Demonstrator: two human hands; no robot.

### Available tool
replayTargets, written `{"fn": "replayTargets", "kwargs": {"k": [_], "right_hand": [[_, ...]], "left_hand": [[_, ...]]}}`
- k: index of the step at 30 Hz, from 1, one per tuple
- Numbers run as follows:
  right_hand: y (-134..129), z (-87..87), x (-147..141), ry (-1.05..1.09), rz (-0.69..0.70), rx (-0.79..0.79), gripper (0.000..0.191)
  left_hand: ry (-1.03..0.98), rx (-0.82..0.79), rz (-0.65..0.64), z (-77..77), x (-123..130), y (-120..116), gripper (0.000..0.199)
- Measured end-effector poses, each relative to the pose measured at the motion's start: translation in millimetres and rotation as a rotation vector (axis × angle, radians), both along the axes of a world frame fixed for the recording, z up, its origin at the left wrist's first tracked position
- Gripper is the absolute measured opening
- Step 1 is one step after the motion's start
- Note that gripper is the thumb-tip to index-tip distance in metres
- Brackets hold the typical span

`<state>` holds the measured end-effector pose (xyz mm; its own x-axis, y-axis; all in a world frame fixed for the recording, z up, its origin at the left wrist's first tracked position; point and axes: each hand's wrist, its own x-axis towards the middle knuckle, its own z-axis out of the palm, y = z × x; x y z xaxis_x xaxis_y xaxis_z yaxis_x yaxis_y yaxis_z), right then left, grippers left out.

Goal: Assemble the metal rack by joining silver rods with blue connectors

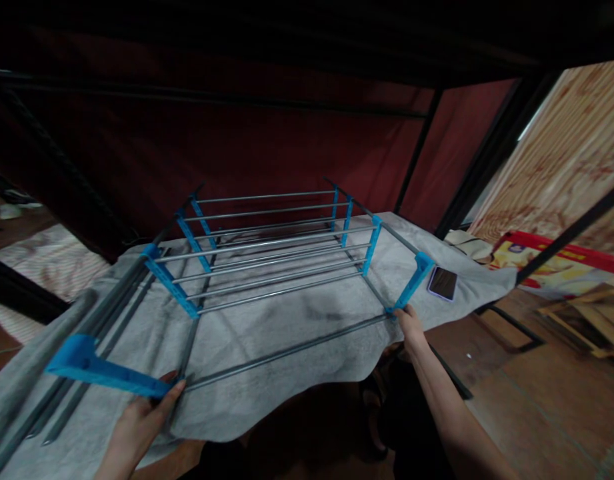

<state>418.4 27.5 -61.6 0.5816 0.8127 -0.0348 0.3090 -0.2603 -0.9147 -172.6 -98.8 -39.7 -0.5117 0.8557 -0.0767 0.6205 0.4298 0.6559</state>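
A partly assembled rack of grey metal rods and blue plastic brackets (171, 287) lies on a grey cloth (297, 333). My left hand (145, 419) is closed around the inner end of the near-left blue bracket (109, 373), where it meets a front rod (287, 357). At the opposite end of that rod, my right hand (411, 325) grips the foot of the near-right blue bracket (414, 281). Several rods run between the left and right brackets farther back. The fingertips of both hands are partly hidden.
Loose grey rods (121, 300) lie along the cloth's left side. A phone (443, 284) rests near its right edge. Dark metal posts (421, 150) and a red panel (267, 147) enclose the back. A red and yellow box (551, 263) stands at the right, beside wooden pieces (587, 320).
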Motion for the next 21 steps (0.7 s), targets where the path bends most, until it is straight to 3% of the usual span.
{"fn": "replayTargets", "kwargs": {"k": [6,10,21], "right_hand": [[-1,-3.6,-4,-0.079,0.029,-0.094,0.031],[-3,-2.3,-6,-0.143,0.022,-0.139,0.036],[-2,-6.1,-4,-0.304,0.009,-0.261,0.045]], "left_hand": [[0.028,-0.055,0.001,-2.2,0,4,0.056],[0.030,-0.069,0.006,-2.4,2,5,0.061],[0.063,-0.061,-0.001,3.6,16,-3,0.052]]}}
